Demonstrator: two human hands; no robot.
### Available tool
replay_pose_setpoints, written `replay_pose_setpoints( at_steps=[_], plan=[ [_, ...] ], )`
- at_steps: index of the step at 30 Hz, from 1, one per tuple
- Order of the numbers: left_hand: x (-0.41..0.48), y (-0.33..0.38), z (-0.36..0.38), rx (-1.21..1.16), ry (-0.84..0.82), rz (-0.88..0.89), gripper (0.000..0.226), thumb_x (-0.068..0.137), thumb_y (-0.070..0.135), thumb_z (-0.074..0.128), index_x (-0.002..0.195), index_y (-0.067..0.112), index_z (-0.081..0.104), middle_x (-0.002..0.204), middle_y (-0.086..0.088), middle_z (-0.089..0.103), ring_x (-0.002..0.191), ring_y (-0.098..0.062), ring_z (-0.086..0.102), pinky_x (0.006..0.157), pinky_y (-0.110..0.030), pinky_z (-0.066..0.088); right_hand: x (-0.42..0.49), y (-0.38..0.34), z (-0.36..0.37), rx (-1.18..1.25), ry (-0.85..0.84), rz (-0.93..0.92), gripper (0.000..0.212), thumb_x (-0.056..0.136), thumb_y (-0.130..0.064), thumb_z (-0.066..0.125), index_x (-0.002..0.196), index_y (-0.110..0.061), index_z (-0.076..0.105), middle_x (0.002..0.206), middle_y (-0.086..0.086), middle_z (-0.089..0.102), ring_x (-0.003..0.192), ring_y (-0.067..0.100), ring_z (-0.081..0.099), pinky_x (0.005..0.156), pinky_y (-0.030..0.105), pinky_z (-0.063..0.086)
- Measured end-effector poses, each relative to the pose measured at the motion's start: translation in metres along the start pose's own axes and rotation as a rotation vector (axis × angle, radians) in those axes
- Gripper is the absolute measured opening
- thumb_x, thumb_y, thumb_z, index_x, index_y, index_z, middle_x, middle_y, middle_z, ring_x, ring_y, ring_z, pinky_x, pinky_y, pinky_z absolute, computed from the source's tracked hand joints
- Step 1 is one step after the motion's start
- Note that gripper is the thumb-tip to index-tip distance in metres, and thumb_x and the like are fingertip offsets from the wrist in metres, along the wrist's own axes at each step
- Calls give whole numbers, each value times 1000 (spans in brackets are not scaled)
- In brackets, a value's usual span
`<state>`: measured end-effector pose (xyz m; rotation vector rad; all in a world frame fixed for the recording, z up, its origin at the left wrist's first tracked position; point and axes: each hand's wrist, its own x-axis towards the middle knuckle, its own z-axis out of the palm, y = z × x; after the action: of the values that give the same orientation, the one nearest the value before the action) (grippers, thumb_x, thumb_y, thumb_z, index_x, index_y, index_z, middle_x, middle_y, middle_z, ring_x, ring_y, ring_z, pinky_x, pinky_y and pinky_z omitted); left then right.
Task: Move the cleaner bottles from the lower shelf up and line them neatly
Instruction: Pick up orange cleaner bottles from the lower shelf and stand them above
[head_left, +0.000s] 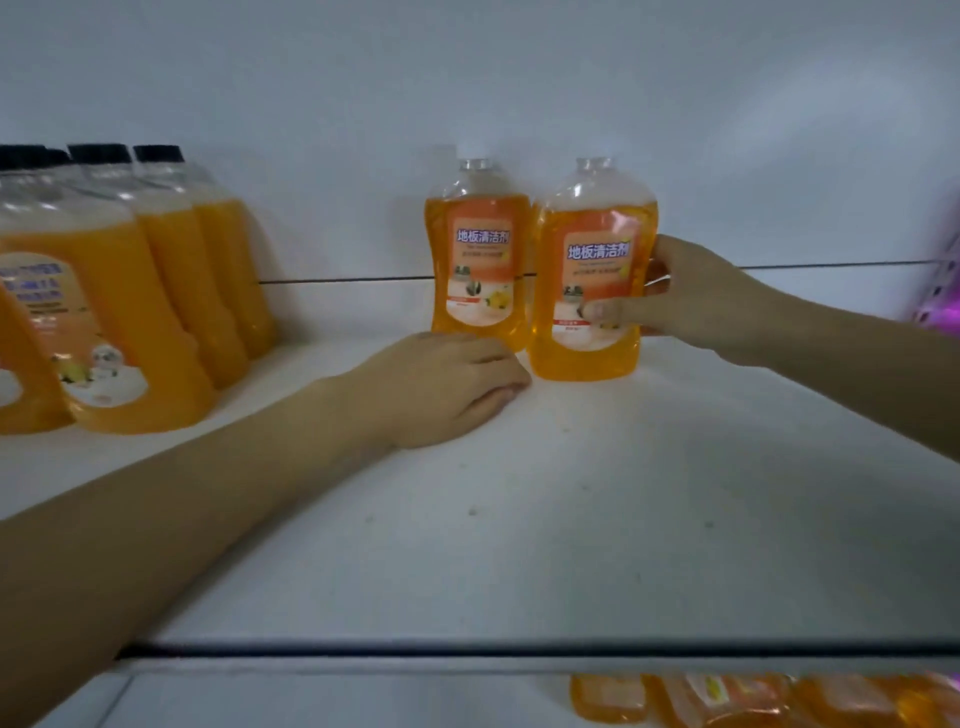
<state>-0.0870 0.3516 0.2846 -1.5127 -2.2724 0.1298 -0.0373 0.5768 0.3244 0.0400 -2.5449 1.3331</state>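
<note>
Two small orange cleaner bottles with clear caps stand upright side by side at the back of the white upper shelf (571, 519). My right hand (691, 296) grips the right bottle (592, 291) from its right side, thumb across the label. The left bottle (480, 254) stands free against the back wall, close beside the other. My left hand (447, 387) rests palm down on the shelf just in front of the left bottle, fingers curled, holding nothing. More orange bottles (727, 701) show on the lower shelf, below the front edge.
Several large orange bottles with black caps (130, 291) fill the left end of the upper shelf. The shelf's dark front edge (519, 650) runs across the bottom. Something purple (935, 306) sits blurred at the far right.
</note>
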Motion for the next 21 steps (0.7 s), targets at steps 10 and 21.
replay_pose_setpoints(
  at_steps=[10, 21],
  plan=[
    [-2, -4, 11, 172, 57, -134, 44, 92, 41, 31, 101, 23, 69, 118, -12, 62, 111, -30, 59, 85, -44, 51, 19, 28, 14, -165, 187, -167, 50, 80, -36, 66, 124, -17, 49, 107, -9, 54, 95, 10, 52, 73, 18, 39],
    [-5, 3, 7, 174, -46, -276, 57, 90, 53, 18, 107, 26, 65, 140, -11, 46, 134, -32, 39, 94, -61, 39, 38, 46, 25, -253, 319, -184, 57, 81, -47, 62, 128, -16, 47, 120, 2, 55, 108, 17, 52, 87, 32, 46]
  ],
)
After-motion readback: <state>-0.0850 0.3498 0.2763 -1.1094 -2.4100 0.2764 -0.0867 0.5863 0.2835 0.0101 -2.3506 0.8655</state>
